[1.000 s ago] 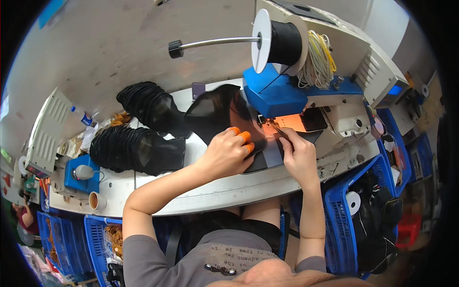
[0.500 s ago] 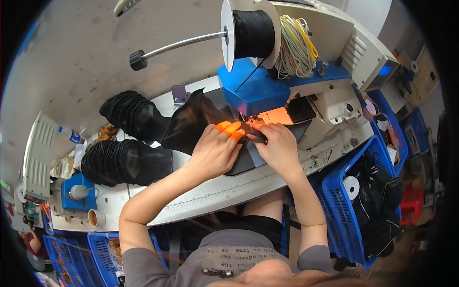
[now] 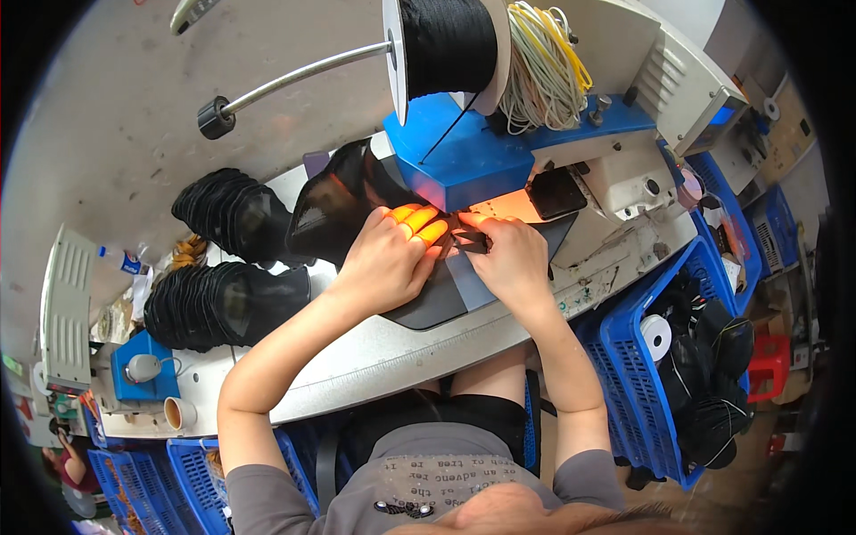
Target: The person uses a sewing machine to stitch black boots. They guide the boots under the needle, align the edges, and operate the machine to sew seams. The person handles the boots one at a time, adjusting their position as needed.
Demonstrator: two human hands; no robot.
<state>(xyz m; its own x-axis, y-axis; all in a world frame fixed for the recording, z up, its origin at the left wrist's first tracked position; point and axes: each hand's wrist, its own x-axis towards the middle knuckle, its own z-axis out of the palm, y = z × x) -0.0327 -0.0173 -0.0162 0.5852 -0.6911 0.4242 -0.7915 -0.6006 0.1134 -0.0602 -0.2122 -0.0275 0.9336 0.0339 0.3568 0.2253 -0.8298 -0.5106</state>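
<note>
My left hand, with orange covers on three fingertips, presses flat on a black fabric piece that lies on the sewing table. My right hand pinches a small black strap at the lit needle area of the blue and white sewing machine. Both hands meet under the machine's head, fingertips almost touching. A large spool of black thread sits on top of the machine.
Two stacks of black fabric pieces lie at the left of the white table. Blue plastic crates with black parts stand at the right and lower left. A metal rod with a black knob sticks out leftward.
The view has shifted, so the machine and hands sit lower and more central. Both hands stay at the needle area, with the right hand drawn slightly nearer to the left one.
</note>
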